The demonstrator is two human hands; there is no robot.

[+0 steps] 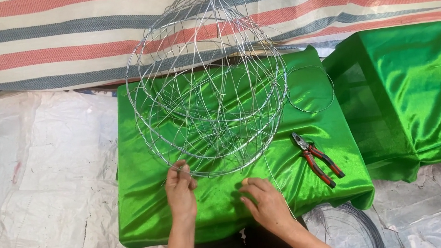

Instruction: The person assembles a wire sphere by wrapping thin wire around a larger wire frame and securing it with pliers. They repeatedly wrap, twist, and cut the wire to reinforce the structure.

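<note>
Pinching the near rim, the left hand (180,189) grips the wire frame (208,92) at 12 o'clock on the green bench (146,206); right hand (265,201) rests loosely curled, empty. Frame mostly shaped, strands loose; pliers (318,158) at 3 o'clock.

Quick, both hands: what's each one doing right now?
Left hand: closed, pinching the wire frame's bottom ring.
Right hand: open, resting on the green cloth, holding nothing.

Green satin-draped table (146,206) bearing wire frame (207,86), red-handled pliers (318,158) and loose wire loop (314,87).
</note>
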